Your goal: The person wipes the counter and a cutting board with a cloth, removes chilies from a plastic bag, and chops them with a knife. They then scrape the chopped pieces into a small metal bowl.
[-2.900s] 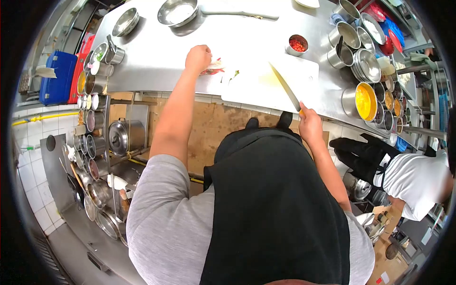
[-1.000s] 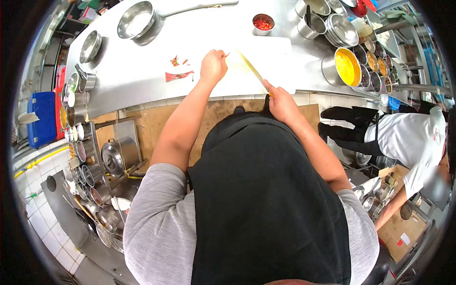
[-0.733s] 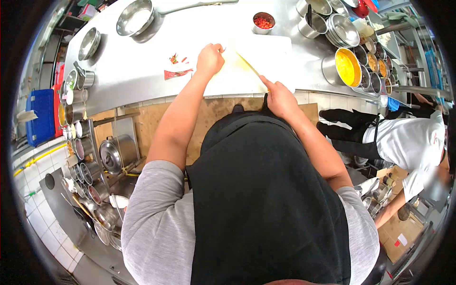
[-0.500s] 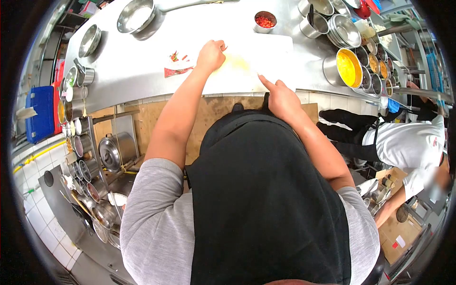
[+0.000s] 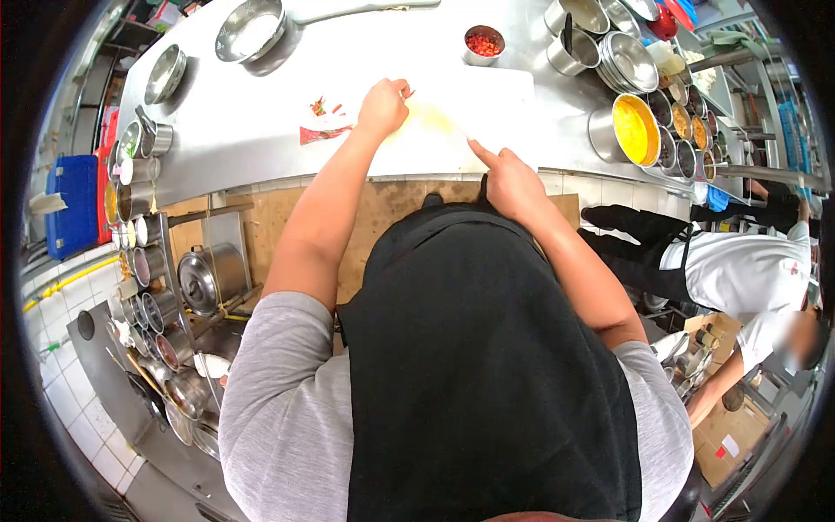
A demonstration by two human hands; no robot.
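My left hand point(image 5: 384, 109) is closed over the white cutting board point(image 5: 509, 91), with a small bit of red chilli point(image 5: 411, 92) showing at its fingertips. My right hand point(image 5: 515, 184) is wrapped round a knife at the board's near edge, its index finger stretched forward. Glare almost washes out the blade, and the handle is hidden in the palm. Left of my left hand lie red chilli pieces point(image 5: 320, 107) with green ends, beside a flat red-and-white item point(image 5: 323, 135). Beyond the board stands a metal cup of chopped red chilli point(image 5: 484, 42).
Metal bowls point(image 5: 250, 30) stand at the table's far left. A pot of yellow liquid point(image 5: 637, 130) and stacked metal bowls point(image 5: 630, 61) crowd the right end. A co-worker in a white shirt point(image 5: 739, 268) bends at the right. Pots line shelves at the left.
The whole view has shifted slightly. Both hands keep nearly the same places over the board. At the right, the co-worker's head and arm have moved a little.
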